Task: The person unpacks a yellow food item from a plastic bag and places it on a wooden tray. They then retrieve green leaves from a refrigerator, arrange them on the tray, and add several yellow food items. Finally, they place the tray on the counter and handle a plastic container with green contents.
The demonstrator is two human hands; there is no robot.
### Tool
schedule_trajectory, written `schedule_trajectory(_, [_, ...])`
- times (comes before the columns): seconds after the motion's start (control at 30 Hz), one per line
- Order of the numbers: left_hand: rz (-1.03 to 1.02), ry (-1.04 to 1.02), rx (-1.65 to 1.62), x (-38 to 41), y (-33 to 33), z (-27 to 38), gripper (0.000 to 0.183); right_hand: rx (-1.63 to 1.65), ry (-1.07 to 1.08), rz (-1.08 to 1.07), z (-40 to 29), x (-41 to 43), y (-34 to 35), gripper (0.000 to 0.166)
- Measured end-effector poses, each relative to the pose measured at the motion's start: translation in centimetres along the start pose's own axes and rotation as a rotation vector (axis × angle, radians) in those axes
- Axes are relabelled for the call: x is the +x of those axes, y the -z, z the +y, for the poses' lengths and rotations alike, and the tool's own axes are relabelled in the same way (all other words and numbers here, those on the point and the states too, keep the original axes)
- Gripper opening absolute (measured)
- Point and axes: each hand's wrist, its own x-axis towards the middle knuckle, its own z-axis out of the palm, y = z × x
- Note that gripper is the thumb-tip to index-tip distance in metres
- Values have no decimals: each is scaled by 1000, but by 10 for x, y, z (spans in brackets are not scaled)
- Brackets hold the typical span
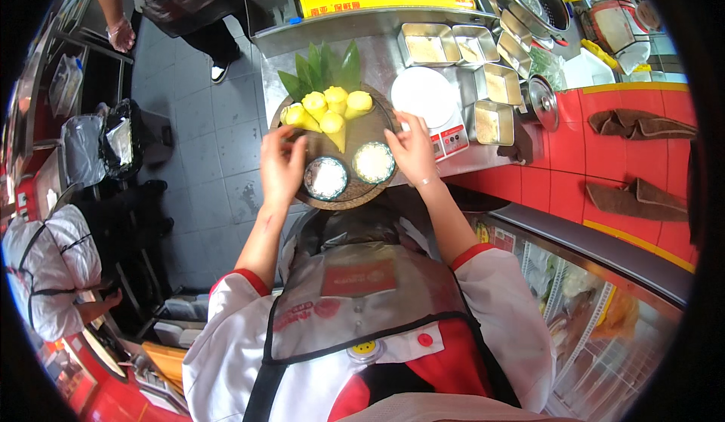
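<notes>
A round wooden tray (351,196) sits at the counter's front left and overhangs its edge. On it lie several yellow cone-shaped pieces (333,123) with rounded tops, fanned out before pointed green leaves (323,66). Two small pattern-rimmed dishes stand nearer me: the left dish (325,178) holds something white, the right dish (374,162) something pale yellow. My left hand (283,164) is over the tray's left rim, fingers apart, close to the leftmost cone. By the right rim is my right hand (412,147), thumb over the wood; whether it grips the rim is unclear.
A white-topped kitchen scale (425,96) stands beside my right hand. Several metal containers (494,123) surround its far right. A yellow cling-film box (388,1) lies on a steel shelf behind. Other people (187,2) stand at far left and lower left (56,252).
</notes>
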Motion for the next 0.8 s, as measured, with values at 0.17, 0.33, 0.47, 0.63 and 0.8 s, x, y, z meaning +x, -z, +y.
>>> schedule_trajectory(0.17, [86, 171, 151, -33, 27, -41, 34, 153, -282, 14, 55, -71, 15, 22])
schedule_trajectory(0.33, [83, 104, 324, -39, 12, -50, 46, 309, -457, 4, 69, -79, -2, 25])
schedule_trajectory(0.47, [146, 92, 317, -45, 6, -59, 42, 190, -369, -71, 69, -57, -4, 29])
schedule_trajectory(0.63, [103, -293, 493, -31, 11, -15, 21, 154, -364, -163, 76, -51, 4, 29])
schedule_trajectory(0.8, [-127, -322, 487, -2, 8, -18, 12, 234, -361, -176, 73, -51, 6, 29])
